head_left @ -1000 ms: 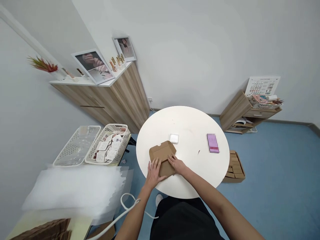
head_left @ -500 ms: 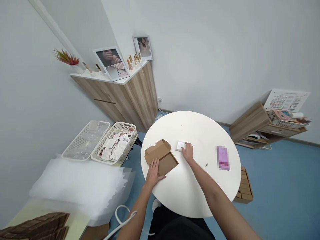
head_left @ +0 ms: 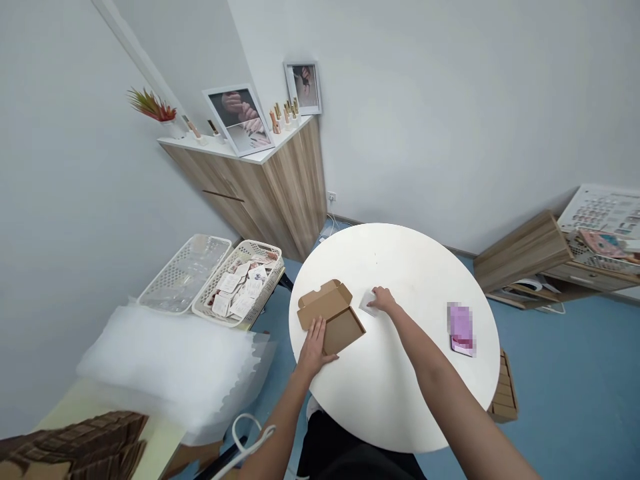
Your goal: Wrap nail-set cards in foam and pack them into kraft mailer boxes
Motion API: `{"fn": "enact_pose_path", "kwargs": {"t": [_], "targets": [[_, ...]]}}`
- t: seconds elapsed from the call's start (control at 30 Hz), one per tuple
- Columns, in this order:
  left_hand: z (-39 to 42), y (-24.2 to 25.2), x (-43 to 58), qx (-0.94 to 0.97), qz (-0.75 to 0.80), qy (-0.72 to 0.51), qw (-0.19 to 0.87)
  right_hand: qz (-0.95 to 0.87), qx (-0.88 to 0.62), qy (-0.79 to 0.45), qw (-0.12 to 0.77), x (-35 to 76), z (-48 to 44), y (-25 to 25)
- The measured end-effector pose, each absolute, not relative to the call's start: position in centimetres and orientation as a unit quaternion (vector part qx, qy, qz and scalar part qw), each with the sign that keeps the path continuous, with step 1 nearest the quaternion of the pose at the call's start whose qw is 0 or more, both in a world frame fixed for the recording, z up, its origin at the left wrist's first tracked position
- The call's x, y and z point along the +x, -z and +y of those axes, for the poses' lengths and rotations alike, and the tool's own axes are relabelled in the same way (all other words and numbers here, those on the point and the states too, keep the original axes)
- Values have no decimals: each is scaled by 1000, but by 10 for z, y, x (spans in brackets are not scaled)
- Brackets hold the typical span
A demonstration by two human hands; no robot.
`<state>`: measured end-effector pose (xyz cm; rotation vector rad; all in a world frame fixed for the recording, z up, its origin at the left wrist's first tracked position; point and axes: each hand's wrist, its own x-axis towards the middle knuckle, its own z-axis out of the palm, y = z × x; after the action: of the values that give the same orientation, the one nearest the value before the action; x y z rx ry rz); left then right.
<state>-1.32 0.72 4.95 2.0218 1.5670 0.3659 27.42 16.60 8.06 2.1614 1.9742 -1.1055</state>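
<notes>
Left hand (head_left: 314,348): spread flat, box (head_left: 345,331) apparently steadied by it
Right hand (head_left: 383,299): half closed, white case (head_left: 367,301) pinched at its edge

Walls (head_left: 425,100): bright, evenly lit
Counter (head_left: 350,400): faint, soft shadows
Purple item (head_left: 461,323): heavily pixelated
Right shelf unit (head_left: 525,253): stretched, slanted

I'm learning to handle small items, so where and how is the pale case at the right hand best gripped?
Probably pinch its opposite edges, coming from the right: the pale case is small and squarish, the right hand has its right side in its grasp, and the open cardboard box lies close on its left.
</notes>
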Motion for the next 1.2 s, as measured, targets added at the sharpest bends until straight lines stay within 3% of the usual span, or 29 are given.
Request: {"fn": "enact_pose_path", "kwargs": {"t": [0.1,0.3,0.57,0.9,1.03,1.2], "targets": [[10,-51,-13,753,578,-131,287,631,683,368,-29,284,157,-90],[19,-46,-3,779,545,-117,288,557,640,471,-242,287,115,-115],[23,-44,54,844,421,-96,319,524,769,359,-74,249,32,-100],[40,-55,72,884,329,-41,330,556,799,228,23,242,-8,-103],[38,-65,71,896,342,-43,281,574,795,192,-40,247,-8,-107],[41,-73,65,838,438,-195,258,447,842,203,-222,293,7,-113]]}}
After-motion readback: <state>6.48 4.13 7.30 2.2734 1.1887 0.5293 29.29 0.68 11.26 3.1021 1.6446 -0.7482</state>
